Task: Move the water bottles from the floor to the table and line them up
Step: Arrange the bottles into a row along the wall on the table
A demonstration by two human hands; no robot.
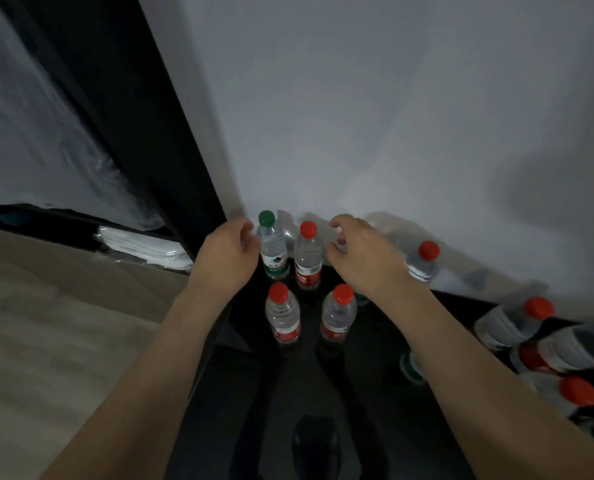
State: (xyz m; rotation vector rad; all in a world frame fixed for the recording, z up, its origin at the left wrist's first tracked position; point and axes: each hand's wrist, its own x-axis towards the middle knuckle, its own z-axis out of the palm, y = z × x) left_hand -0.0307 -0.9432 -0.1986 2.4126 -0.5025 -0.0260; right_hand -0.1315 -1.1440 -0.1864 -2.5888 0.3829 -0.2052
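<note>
Two bare forearms are shown, entering from the lower edge of the view and ending in the left hand point(228, 252) and the right hand point(363, 256). No sleeve is seen on either arm: both are uncovered from the frame edge to the wrist. No watch, band, ring or glove is seen on either wrist or hand. The backs of both hands are presented to the camera, with knuckles and the outlines of the fingers visible. The thumb of each hand is seen on its inner side. Fine detail such as nails cannot be made out in the dim, slightly blurred picture.
</note>
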